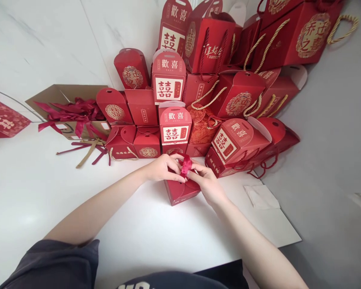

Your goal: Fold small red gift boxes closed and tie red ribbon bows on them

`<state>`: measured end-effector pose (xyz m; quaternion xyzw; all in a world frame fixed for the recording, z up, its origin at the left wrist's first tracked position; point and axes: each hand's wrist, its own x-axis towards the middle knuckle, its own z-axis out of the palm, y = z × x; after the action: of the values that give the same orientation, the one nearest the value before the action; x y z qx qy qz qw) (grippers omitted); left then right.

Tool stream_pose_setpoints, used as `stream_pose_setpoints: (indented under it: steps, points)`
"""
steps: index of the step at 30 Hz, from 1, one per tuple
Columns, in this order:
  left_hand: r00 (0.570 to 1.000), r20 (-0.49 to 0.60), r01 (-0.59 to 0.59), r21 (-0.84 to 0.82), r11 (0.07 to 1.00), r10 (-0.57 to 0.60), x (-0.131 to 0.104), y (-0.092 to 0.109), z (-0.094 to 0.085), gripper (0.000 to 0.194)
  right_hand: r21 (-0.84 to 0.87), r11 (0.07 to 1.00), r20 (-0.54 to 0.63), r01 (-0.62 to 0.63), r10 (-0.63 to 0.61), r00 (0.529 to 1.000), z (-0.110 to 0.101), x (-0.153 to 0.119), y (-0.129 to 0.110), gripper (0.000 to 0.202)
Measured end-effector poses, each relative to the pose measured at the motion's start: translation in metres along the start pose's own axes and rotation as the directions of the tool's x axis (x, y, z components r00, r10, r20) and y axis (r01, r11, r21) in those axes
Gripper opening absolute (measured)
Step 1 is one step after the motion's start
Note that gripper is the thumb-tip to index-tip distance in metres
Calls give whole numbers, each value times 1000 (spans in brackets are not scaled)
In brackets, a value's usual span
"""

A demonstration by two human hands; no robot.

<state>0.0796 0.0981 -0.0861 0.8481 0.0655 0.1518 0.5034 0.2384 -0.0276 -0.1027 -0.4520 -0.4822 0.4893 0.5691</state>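
A small red gift box (183, 194) stands on the white table in front of me, its top partly covered by my hands. Above its lid a glossy crimson ribbon (186, 165) is looped between my fingers. My left hand (166, 167) pinches the ribbon from the left side. From the right, my right hand (205, 180) grips it too, thumb and fingers closed close to the other hand. The ribbon's lower part, where it meets the box, is hidden by the fingers.
Red gift boxes (175, 124) with cord handles are stacked along the wall. At the left, a cardboard box (45, 96) holds crimson ribbons, with loose ribbon strips (88, 154) before it. A white paper napkin (261, 196) lies on the right of the white table (123, 228).
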Motion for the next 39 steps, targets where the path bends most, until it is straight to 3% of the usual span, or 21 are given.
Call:
stream_pose_setpoints:
  steps: [3,6,11,14,17,20,22,24,26,27,29,32,36,39]
  points:
    - [1000,1,-6,-3,1000,6,0,1,0,12,51,999,-103,1,4,995,3,0,1,14]
    - [1000,-2,9,-15,1000,-9,0,4,1,14,54,998,-294,31,-13,956,-2,-1,-1,18]
    - [1000,-1,30,-26,999,-30,0,10,0,16,-48,989,-576,143,-144,805,-14,-12,-12,20]
    - [998,33,48,-47,998,-47,1,11,-3,15,-311,927,-597,211,-364,715,-9,-27,-26,16]
    - [996,71,58,-66,996,-53,2,12,-6,20,-587,745,-425,318,-617,662,6,-42,-46,5]
    - [995,80,72,-59,996,-67,3,17,-7,28,-699,513,-68,498,-741,668,28,-44,-62,10]
    - [993,83,90,-32,995,-87,4,22,-7,34,-698,351,220,624,-724,653,47,-38,-63,5]
    - [989,86,122,3,993,-122,4,27,-7,35,-683,174,480,709,-625,615,68,-28,-57,21]
    - [985,89,146,32,989,-149,3,30,-7,29,-588,15,723,809,-439,534,89,-18,-44,26]
    - [984,91,148,44,988,-151,3,30,-6,26,-533,-16,792,846,-362,492,99,-14,-37,25]
    - [986,90,132,62,989,-138,2,29,-6,22,-485,-41,861,873,-196,469,116,-7,-24,21]
    - [991,72,105,96,990,-112,0,28,-4,18,-508,-46,860,860,-79,504,130,-1,-13,21]
    - [994,76,68,164,984,-82,0,29,-2,15,-580,-10,812,814,-80,578,128,2,-15,21]
    - [993,78,80,163,983,-94,3,30,-2,22,-519,138,826,844,-172,536,112,1,-28,18]
